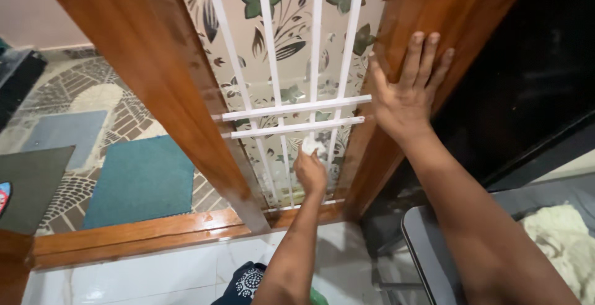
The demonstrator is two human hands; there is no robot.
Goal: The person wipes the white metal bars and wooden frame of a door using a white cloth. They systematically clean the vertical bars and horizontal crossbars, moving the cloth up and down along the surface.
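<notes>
My left hand (310,172) grips a small white cloth (312,144) and presses it against the frosted glass panel (291,38) with its green leaf pattern, just below two white horizontal bars (291,119). My right hand (406,88) lies flat, fingers spread, on the right side of the brown wooden door frame (458,7). White vertical bars (273,63) run down in front of the glass.
A wooden threshold (136,234) runs along the floor at left. Beyond it lie a teal mat (139,181) and grey mats (62,131) on patterned tiles. A grey basin (427,249) with a pale cloth (564,243) stands at lower right. Dark opening at right.
</notes>
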